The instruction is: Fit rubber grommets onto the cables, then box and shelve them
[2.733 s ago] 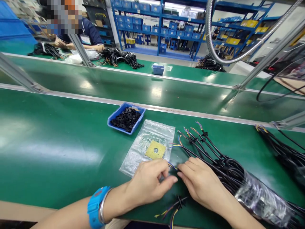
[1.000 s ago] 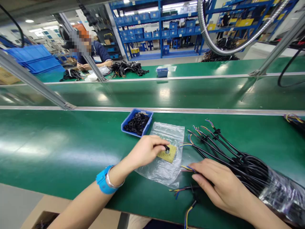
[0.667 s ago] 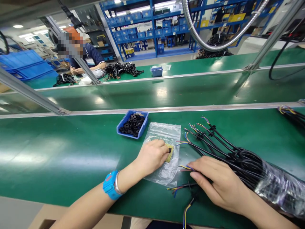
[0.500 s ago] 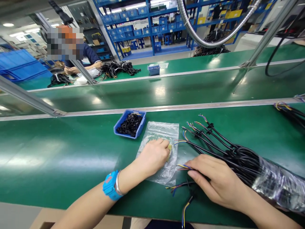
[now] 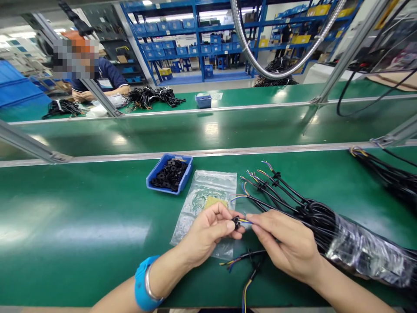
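Note:
My left hand pinches a small black grommet between thumb and fingers, above a clear zip bag. My right hand has its fingertips closed on the stripped end of a black cable, whose yellow and blue wires reach the grommet. How far they pass into it, I cannot tell. On the bag, a yellow pad lies just behind my left fingers. Other black cables lie beside my right hand in a bundle wrapped with clear film; some carry similar black pieces near their ends.
A blue bin of small black parts stands left of the bag. More black cables lie at far right. A metal ledge crosses behind. Beyond it, a co-worker sits near cable bundles, and a flexible metal conduit hangs overhead.
My left hand has left the yellow pad and moved right to the wire ends, now with a grommet showing in its fingers. My right hand still holds the cable. The view has shifted slightly.

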`<state>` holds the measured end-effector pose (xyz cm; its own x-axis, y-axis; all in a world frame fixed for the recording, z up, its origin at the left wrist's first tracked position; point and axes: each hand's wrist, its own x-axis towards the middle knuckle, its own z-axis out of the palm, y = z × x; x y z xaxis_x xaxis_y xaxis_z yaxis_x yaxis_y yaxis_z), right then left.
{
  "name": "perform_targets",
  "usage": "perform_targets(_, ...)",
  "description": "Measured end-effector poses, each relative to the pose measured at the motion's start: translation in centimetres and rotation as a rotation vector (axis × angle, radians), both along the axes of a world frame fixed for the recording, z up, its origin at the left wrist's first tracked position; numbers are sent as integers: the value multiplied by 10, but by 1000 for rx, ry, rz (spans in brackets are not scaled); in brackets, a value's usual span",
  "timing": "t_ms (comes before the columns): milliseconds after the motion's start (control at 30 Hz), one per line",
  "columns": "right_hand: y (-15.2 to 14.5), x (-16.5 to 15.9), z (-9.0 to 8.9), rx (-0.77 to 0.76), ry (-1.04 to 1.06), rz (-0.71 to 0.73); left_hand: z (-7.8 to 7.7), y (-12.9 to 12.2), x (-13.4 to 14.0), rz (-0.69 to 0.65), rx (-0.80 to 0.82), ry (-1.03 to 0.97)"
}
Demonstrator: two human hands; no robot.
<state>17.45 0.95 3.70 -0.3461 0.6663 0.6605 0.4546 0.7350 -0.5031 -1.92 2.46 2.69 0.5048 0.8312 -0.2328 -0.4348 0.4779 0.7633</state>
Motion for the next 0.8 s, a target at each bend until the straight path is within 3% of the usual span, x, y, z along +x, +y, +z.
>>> perform_targets(267,-2,-2,-3,-60,11,-5,-8,-2,2,-21,-12,-190)
perform_targets(567,-2,-2,-3,37,-92,-62,-14,-6,1,51,-28,-84)
perform_targets(800,-3,1,-8,116,-248,-14,-14,-7,5,114,-15,34)
